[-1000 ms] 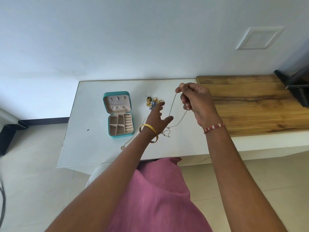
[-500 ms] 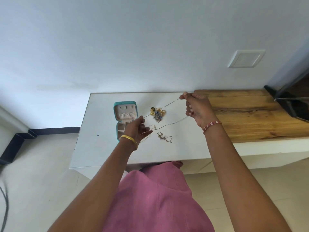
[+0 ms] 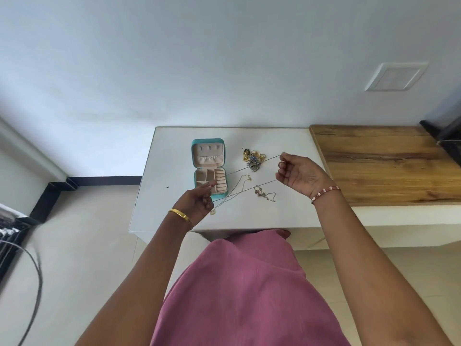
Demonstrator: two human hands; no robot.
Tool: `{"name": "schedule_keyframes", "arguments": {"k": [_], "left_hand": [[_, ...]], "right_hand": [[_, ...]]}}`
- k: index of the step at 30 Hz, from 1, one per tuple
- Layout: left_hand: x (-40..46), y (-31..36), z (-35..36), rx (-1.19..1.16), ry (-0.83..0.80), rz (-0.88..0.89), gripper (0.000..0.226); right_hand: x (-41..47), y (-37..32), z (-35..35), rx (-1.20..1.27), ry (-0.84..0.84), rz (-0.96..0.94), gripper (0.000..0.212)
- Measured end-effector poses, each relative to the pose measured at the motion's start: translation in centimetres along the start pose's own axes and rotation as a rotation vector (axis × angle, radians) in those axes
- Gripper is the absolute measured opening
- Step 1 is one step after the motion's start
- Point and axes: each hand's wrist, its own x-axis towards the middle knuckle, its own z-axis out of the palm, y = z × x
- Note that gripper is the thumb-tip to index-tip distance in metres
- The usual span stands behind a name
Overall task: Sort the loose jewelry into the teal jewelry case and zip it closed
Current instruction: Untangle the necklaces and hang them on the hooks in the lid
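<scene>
Head view, chain necklace (image 3: 252, 166): stretched as a doubled loop between the two hands above the white table (image 3: 174, 151), both strands taut; my guess is that it is held out like this to clear tangles before it goes into the case.
Head view, teal jewelry case (image 3: 209, 142): open flat on the table's left part, lid lying away from the person, compartments toward them; placed so, it sits right under the left hand for loading.
Head view, loose jewelry: a heap of gold rings and earrings (image 3: 253, 158) lies just right of the case; a small pendant chain (image 3: 264, 194) and a thin gold chain (image 3: 230, 193) lie nearer the table's front edge, all outside the case.
Head view, left hand (image 3: 198, 203): raised over the case's near corner, fingers curled closed, fingertips pinching one end of the necklace loop; gold bangle (image 3: 180, 215) on the wrist.
Head view, right hand (image 3: 299, 174): lifted over the table's right part, palm turned toward the camera, fingers bent and closed on the other end of the loop; beaded bracelet (image 3: 325, 193) on the wrist.
Head view, progress: sorting looks barely begun; the zip is undone.
</scene>
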Motion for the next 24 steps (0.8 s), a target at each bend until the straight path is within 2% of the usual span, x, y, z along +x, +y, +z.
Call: {"name": "schedule_keyframes", "arguments": {"k": [4, 8, 11, 16, 24], "left_hand": [[0.4, -0.5, -1.3, 0.214, -0.011, -0.031, 0.029], [0.8, -1.2, -2.7, 0.419, 0.016, -0.050, 0.030], [1.3, -1.7, -3.4, 0.381, 0.067, -0.047, 0.027], [2.5, -1.9, -3.9, 0.333, 0.186, -0.013, 0.023], [4.9, -3.0, -4.1, 0.550, 0.341, -0.056, 0.022]], "right_hand": [[1.1, 1.5, -0.1, 0.079, 0.084, -0.032, 0.013], [2.4, 1.5, 0.6, 0.032, 0.148, -0.037, 0.015], [3.5, 1.6, 0.8, -0.015, 0.197, -0.018, 0.017], [5.5, 2.7, 0.2, -0.231, 0.264, -0.012, 0.017], [9.1, 4.3, -0.7, -0.426, 0.343, 0.005, 0.018]]}}
